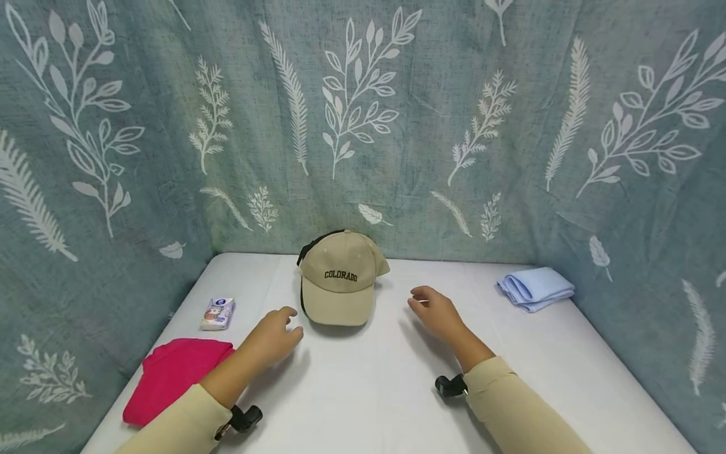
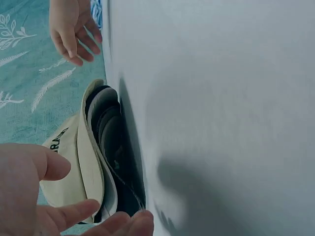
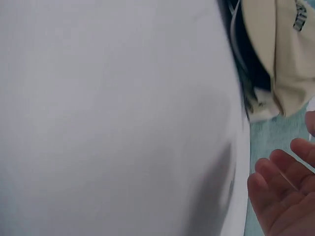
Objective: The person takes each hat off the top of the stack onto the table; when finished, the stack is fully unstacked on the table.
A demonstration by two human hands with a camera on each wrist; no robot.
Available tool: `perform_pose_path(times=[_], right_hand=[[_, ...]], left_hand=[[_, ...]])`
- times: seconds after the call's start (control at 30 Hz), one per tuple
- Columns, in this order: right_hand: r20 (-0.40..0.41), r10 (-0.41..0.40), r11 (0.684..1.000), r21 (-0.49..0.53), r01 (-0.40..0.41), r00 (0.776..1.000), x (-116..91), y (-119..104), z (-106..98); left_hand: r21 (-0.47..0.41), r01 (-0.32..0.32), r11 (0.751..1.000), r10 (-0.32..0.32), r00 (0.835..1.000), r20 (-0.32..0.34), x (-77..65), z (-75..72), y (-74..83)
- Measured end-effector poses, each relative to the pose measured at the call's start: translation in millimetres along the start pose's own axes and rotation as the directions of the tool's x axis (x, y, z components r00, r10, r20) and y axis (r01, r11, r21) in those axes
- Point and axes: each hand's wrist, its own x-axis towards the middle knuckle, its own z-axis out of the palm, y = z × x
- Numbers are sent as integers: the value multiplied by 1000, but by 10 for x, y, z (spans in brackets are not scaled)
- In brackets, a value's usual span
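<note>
Plainly, dark lettering [image 1: 341,276] on the tan cap [image 1: 338,289] reads "COLORADO".

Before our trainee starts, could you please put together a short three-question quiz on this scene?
1. Fill in: the front of the tan fabric cap reads "____".
2. True or false: the right hand grips the folded light-blue cloth.
3. In the head view, what lies just beyond the folded bright-pink cloth?

Key:
1. COLORADO.
2. False; the right hand is empty, apart from the folded light-blue cloth.
3. A small purple-and-white packet.
</note>
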Motion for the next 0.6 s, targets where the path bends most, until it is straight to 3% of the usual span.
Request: perform_pose_path(times=[0.2,0.37,0.47,0.6], right_hand=[[-51,37,984,176,-28,998,117,-147,135],[-78,56,964,262,-34,995,184,-220,291],[-81,45,968,249,-23,996,201,-265,400],[-103,24,974,229,0,994,253,-329,467]], left_hand=[[-129,29,991,-33,999,-33,110,90,95],[-270,71,960,-87,995,-46,187,190,157],[-345,117,931,-139,989,-40,183,260,167],[-485,142,863,-185,982,-43,179,344,172]])
